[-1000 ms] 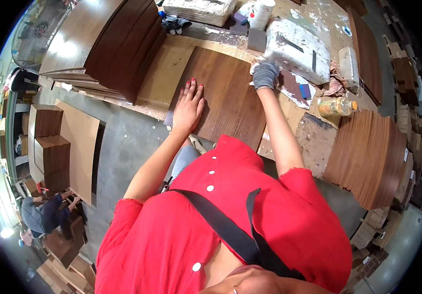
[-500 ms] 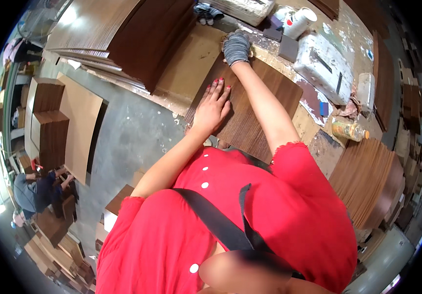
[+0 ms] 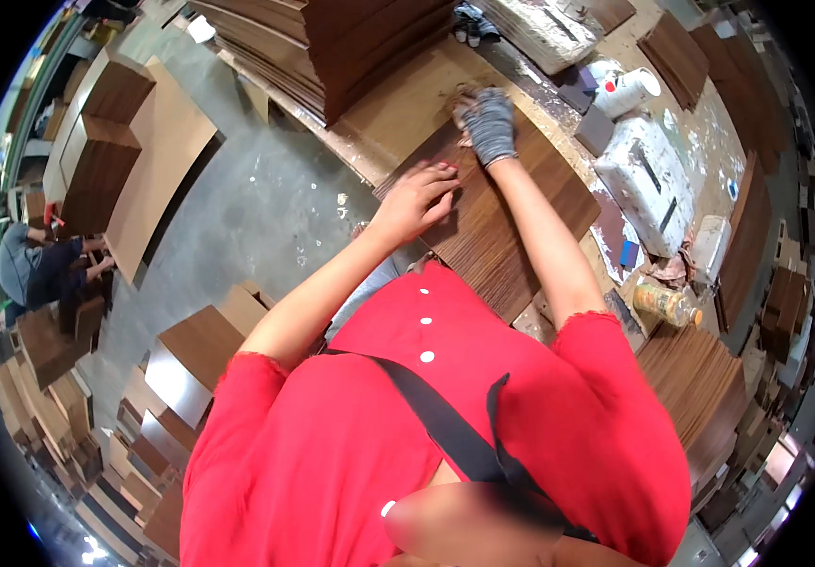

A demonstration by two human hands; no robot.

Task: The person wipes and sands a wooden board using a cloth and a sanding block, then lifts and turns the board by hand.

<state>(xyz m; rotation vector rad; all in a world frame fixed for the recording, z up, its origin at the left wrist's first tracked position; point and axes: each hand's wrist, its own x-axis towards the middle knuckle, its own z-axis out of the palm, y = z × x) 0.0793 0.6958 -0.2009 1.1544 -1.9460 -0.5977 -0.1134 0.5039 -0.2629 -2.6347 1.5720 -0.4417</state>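
Note:
A brown wood-grain board (image 3: 511,203) lies flat on the workbench in front of me. My right hand (image 3: 489,128), in a grey knit glove, presses on its far part. Bunched under those gloved fingers is a crumpled tan rag (image 3: 465,102), mostly hidden by the hand. My bare left hand (image 3: 414,206) rests at the board's left side, fingers apart and slightly bent, holding nothing.
A tall stack of brown panels (image 3: 379,47) stands at the bench's far left. To the right are a paint-spattered white block (image 3: 649,180), a white cup (image 3: 627,93), a plastic bottle (image 3: 667,302) and stacked boards (image 3: 691,378). A co-worker (image 3: 34,265) bends over at far left.
My view has turned, so the bench appears shifted right and lower. My right hand has moved over the board with the rag, and my left fingers have become more bent.

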